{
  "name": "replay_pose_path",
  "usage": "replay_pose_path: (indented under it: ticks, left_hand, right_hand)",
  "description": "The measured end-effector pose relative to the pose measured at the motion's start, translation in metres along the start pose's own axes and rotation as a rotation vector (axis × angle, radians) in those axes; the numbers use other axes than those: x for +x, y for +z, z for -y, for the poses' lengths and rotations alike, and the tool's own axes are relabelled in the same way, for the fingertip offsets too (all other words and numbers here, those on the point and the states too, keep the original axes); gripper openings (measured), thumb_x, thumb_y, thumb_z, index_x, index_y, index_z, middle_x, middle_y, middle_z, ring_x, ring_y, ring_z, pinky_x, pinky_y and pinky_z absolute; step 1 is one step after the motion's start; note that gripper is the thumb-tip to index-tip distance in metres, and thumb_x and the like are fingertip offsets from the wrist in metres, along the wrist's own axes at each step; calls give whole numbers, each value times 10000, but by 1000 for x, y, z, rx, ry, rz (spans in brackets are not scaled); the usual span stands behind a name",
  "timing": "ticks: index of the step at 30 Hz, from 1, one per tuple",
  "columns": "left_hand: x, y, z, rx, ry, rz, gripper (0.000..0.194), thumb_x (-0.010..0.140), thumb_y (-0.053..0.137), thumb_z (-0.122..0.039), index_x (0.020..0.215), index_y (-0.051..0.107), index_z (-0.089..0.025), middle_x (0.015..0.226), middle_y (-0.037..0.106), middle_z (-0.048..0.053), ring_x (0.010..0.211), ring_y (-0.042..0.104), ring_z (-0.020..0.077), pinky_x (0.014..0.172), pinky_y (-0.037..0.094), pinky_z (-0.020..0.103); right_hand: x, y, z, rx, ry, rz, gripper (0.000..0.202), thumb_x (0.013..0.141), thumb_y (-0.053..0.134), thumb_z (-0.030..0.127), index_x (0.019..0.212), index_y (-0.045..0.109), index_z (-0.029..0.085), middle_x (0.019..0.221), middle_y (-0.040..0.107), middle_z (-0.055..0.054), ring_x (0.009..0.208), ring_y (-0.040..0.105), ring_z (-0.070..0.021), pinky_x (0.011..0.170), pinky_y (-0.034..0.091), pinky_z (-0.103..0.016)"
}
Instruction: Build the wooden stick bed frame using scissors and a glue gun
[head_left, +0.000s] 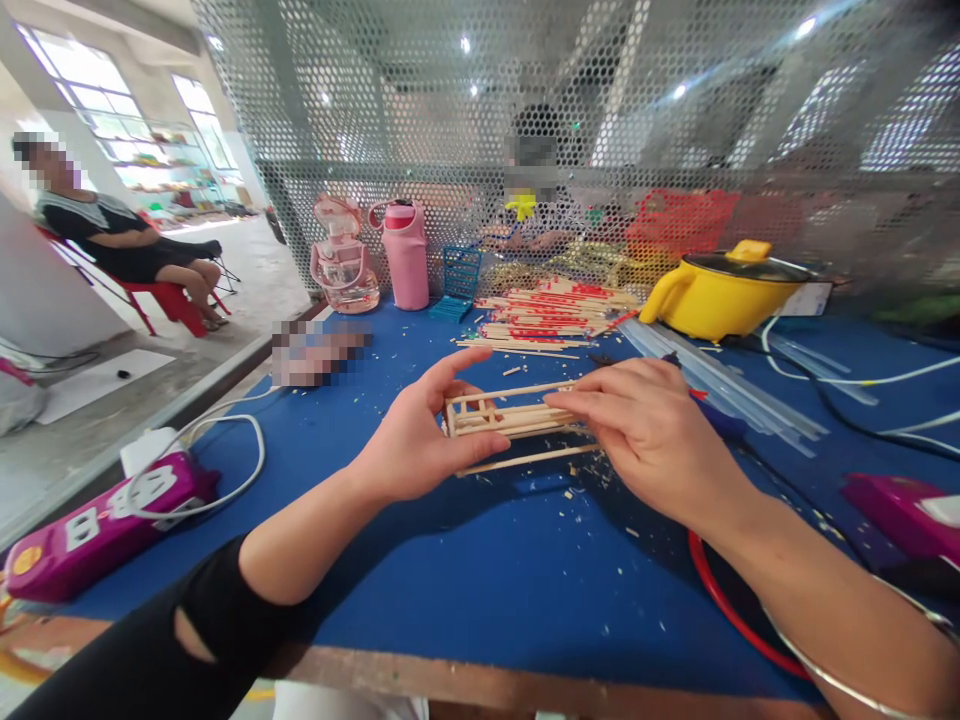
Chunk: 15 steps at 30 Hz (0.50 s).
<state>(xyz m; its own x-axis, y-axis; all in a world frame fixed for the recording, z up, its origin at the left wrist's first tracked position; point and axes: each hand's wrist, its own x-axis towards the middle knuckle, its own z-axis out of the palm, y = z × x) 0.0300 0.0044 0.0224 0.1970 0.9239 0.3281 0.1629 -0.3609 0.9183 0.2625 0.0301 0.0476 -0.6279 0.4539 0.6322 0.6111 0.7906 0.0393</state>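
Note:
Above the blue tabletop, a small frame of thin wooden sticks (517, 415) is held level between both hands. My left hand (424, 425) grips its left end, thumb along the near side and index finger stretched out above. At the frame's right end my right hand (637, 425) has its thumb and fingers pinched together on the sticks. Its fingertips partly hide that end, so I cannot tell whether a separate small piece is in the pinch. Behind the hands lies a pile of loose wooden sticks (551, 312) with red markings.
A yellow pot (720, 300) and clear plastic strips (750, 400) lie right. A pink bottle (406, 255), a clear bottle (345, 265) and a blue stand (457, 285) line the back before a perforated metal screen (450, 120). A purple power strip (112, 520) sits left. People sit beyond.

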Motion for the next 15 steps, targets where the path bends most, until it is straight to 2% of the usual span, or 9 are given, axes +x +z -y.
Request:
replay_pose_path:
  ticks: [6,9,15]
  left_hand:
    - [-1,0,1,-7,37,18,872,694,756,-249,1419,272,-247,828,618,-2,746,605,140,642,507,229]
    - [-1,0,1,-64,54,7,851,739,703,-212,1442,224,-249,867,626,16,739,605,139,629,501,232]
    - [-1,2,1,-122,29,-1,759,765,620,-134,1424,258,-238,911,636,29,772,598,129,686,491,240]
  right_hand:
    - [2,0,4,-56,38,-45,319,883,472,129,1020,708,294,880,675,-30,852,547,-212,789,386,-404]
    - [1,2,4,-52,50,-55,318,885,478,139,1028,706,308,879,674,-25,849,545,-210,786,380,-402]
    - [0,4,4,-24,56,-52,294,886,482,141,1011,706,286,887,680,-27,844,552,-206,790,374,-402]
